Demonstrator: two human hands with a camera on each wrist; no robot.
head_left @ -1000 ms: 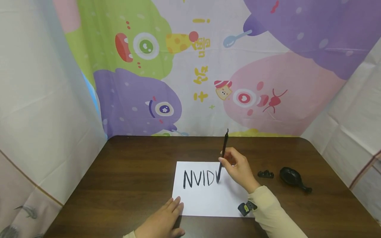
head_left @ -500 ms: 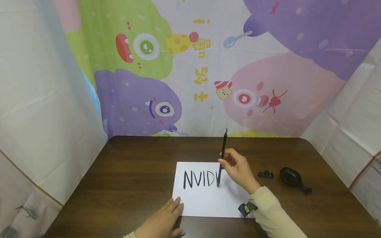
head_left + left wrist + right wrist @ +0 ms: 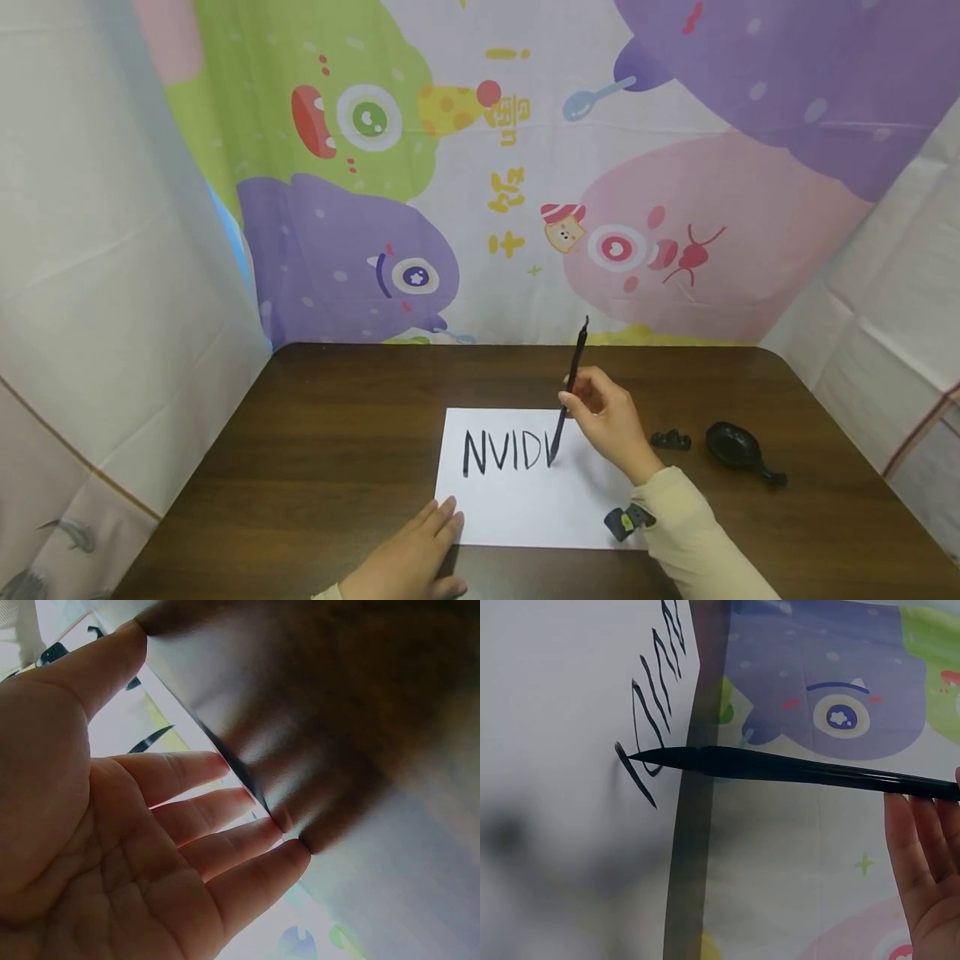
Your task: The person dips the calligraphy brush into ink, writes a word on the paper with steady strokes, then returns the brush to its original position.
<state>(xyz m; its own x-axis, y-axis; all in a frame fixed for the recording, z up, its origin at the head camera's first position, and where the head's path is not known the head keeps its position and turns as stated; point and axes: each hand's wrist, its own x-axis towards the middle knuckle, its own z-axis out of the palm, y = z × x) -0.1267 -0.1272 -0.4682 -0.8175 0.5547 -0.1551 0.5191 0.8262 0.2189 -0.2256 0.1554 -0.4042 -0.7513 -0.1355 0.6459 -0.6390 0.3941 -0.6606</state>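
Observation:
My right hand (image 3: pixel 611 421) pinches a black calligraphy brush (image 3: pixel 574 362) by its handle, which leans to the right at the top. In the right wrist view the brush's dark pointed tip (image 3: pixel 641 757) is close to the lower end of a slanted black stroke (image 3: pixel 639 780). That stroke follows the brushed letters NVID (image 3: pixel 501 452) on a white sheet of paper (image 3: pixel 517 517). My left hand (image 3: pixel 408 550) rests at the sheet's lower left corner, fingers extended. In the left wrist view its fingertips (image 3: pixel 296 851) touch the surface at the paper's edge.
Right of the paper a small black brush rest (image 3: pixel 670 440) lies on the brown table (image 3: pixel 315 442), beside a black ink dish (image 3: pixel 733 446) with a handle. A cartoon-printed cloth (image 3: pixel 495 308) hangs behind the table. Pale cloths (image 3: pixel 97 250) flank both sides.
The brush moved slightly down the paper, then my right hand shifted right and a little up, tilting the brush further right. My left hand stays in place.

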